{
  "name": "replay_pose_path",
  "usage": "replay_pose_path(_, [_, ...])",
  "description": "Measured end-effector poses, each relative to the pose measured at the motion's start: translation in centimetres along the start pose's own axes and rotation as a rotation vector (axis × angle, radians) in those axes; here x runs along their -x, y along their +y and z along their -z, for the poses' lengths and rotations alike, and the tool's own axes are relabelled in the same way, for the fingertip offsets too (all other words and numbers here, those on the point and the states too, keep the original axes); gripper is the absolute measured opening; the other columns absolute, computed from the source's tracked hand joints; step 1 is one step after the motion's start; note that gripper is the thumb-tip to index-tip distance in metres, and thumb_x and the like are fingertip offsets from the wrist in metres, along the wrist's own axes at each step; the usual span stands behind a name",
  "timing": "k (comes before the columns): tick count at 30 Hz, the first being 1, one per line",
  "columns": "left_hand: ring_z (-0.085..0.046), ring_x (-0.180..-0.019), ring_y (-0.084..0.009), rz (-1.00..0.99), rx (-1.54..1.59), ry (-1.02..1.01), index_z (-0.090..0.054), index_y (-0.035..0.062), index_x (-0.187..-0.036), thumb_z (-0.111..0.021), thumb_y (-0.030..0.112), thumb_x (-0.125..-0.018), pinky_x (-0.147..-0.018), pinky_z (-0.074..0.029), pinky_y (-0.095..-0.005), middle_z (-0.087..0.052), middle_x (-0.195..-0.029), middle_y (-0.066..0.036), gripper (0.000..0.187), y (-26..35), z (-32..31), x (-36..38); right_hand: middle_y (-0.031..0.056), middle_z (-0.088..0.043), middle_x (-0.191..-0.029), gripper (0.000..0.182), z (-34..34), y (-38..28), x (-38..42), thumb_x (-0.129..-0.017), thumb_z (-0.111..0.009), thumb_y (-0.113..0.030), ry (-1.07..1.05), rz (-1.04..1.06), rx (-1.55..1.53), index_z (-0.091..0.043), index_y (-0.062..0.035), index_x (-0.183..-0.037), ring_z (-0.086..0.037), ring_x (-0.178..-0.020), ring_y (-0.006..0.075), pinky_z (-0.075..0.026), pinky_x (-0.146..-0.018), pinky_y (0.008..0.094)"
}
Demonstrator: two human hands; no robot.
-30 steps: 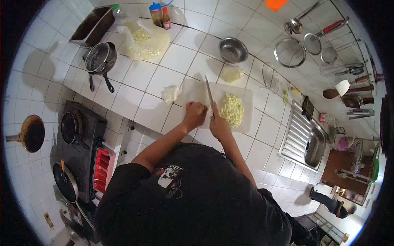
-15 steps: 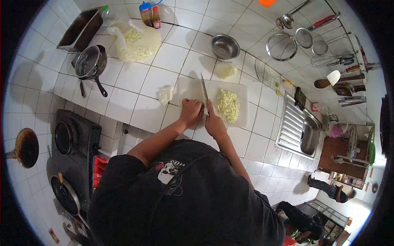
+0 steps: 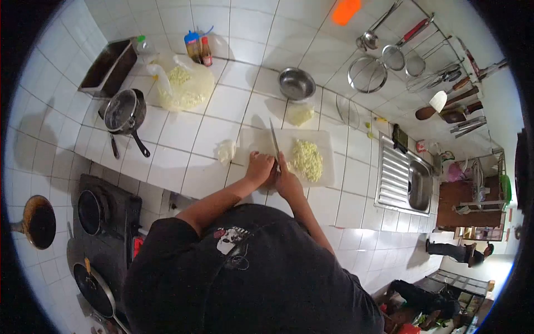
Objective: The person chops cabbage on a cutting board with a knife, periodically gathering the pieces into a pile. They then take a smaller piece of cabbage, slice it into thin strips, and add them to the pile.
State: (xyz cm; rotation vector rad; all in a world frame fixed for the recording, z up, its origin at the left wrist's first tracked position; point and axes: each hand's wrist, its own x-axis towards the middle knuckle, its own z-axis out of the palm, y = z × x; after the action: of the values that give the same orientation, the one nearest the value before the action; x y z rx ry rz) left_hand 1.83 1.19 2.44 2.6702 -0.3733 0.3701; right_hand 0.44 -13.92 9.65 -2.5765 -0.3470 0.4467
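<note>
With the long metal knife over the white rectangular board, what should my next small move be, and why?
I'd probably edge your left hand away from the long metal knife before the next cut: your right hand grips it close beside the left. The pile of chopped pale green vegetable lies on the knife's other side, on the white rectangular board.

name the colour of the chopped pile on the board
The chopped pile is pale yellow-green, best seen in the head view.

- I saw one head-worn camera, close above the black shirt [image 3: 250, 284].
- It faced forward and steeply down.
- Its wide view reached past the counter [image 3: 221, 129] to the tiled wall [image 3: 245, 33].
</note>
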Motion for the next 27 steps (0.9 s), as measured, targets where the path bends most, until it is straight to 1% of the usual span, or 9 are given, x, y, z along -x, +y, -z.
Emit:
replay_pose_path(2, [-0.066,-0.093,-0.0290,-0.029,-0.086,-0.030,-0.067,0.0101,-0.090,-0.059,0.020,-0.090,-0.099,-0.038,-0.0537,-0.068,-0.091,-0.008,0.013,-1.3,-2.5,-0.1,0.0320,-0.069,-0.082,0.081,0.2,-0.1,0.1,-0.097,-0.048,-0.018,-0.016,0.016,0.045,-0.001,-0.0179,-0.164,-0.069,-0.076,0.0491,-0.053,-0.069,0.0591])
replay_pose_path(8, [-0.065,-0.097,-0.0346,0.041,0.112,-0.153,-0.069,0.0069,-0.092,-0.061,0.020,-0.086,-0.100,-0.038,-0.0533,-0.069,-0.094,-0.014,0.016,0.3,1.1,-0.6,0.0319,-0.069,-0.082,0.080,0.8,-0.9,0.4,-0.098,-0.048,-0.018,-0.034,-0.018,0.032,-0.003,-0.0176,-0.163,-0.069,-0.075,0.0499,-0.053,-0.070,0.0608])
replay_pose_path(10, [-0.065,-0.096,-0.0360,0.025,0.152,-0.102,-0.068,0.0061,-0.091,-0.063,0.017,-0.085,-0.099,-0.038,-0.0531,-0.070,-0.093,-0.015,0.013,0.5,2.0,-0.5,0.0309,-0.069,-0.081,0.079,0.1,-0.9,0.5,-0.098,-0.048,-0.020,0.002,-0.007,0.039,-0.004,-0.0170,-0.163,-0.069,-0.074,0.0495,-0.052,-0.068,0.0609])
replay_pose_path(13, [-0.065,-0.095,-0.0369,0.018,0.237,-0.009,-0.068,0.0069,-0.091,-0.065,0.015,-0.084,-0.098,-0.038,-0.0528,-0.069,-0.093,-0.015,0.011,0.1,1.9,-0.3,0.0347,-0.067,-0.083,0.077,0.5,-1.3,1.3,-0.097,-0.050,-0.015,0.009,-0.071,-0.047,-0.012,-0.0218,-0.163,-0.067,-0.078,0.0519,-0.051,-0.070,0.0610])
replay_pose_path(16, [-0.065,-0.094,-0.0372,0.030,0.258,-0.083,-0.068,0.0082,-0.093,-0.068,0.016,-0.082,-0.097,-0.039,-0.0517,-0.069,-0.091,-0.014,0.013,-0.2,2.2,-0.8,0.0336,-0.068,-0.086,0.072,1.3,-0.1,1.6,-0.097,-0.050,-0.016,0.032,-0.035,-0.062,-0.019,-0.0229,-0.162,-0.067,-0.079,0.0517,-0.051,-0.071,0.0616])
replay_pose_path(18, [-0.065,-0.093,-0.0365,0.026,0.324,-0.004,-0.068,0.0085,-0.092,-0.067,0.016,-0.084,-0.095,-0.040,-0.0507,-0.069,-0.089,-0.013,0.011,-0.1,2.1,-0.5,0.0327,-0.068,-0.091,0.069,0.7,0.8,1.7,-0.098,-0.050,-0.016,0.028,-0.105,-0.056,-0.024,-0.0235,-0.161,-0.067,-0.082,0.0517,-0.051,-0.075,0.0616])
replay_pose_path(22, [-0.065,-0.096,-0.0290,-0.037,0.155,-0.003,-0.068,0.0093,-0.097,-0.062,0.014,-0.088,-0.097,-0.038,-0.0472,-0.067,-0.096,-0.008,0.012,-1.0,-0.6,-0.5,0.0313,-0.069,-0.096,0.069,-0.2,1.6,2.2,-0.098,-0.054,-0.013,0.236,0.006,-0.188,-0.026,-0.0214,-0.161,-0.065,-0.089,0.0522,-0.050,-0.080,0.0586])
replay_pose_path(25, [-0.065,-0.098,-0.0273,-0.044,0.119,-0.078,-0.069,0.0101,-0.098,-0.059,0.013,-0.091,-0.098,-0.037,-0.0465,-0.067,-0.097,-0.007,0.013,-0.4,0.8,-0.7,0.0327,-0.068,-0.104,0.068,0.4,1.0,3.0,-0.098,-0.054,-0.013,0.146,-0.077,-0.283,-0.028,-0.0206,-0.160,-0.064,-0.094,0.0529,-0.049,-0.083,0.0578])
replay_pose_path(27, [-0.064,-0.100,-0.0256,-0.014,0.104,-0.009,-0.070,0.0110,-0.100,-0.058,0.013,-0.091,-0.098,-0.037,-0.0465,-0.067,-0.098,-0.006,0.015,0.1,1.4,-0.8,0.0338,-0.066,-0.111,0.067,-0.5,1.6,3.0,-0.097,-0.055,-0.013,0.143,-0.075,-0.328,-0.031,-0.0184,-0.159,-0.063,-0.099,0.0534,-0.048,-0.086,0.0558])
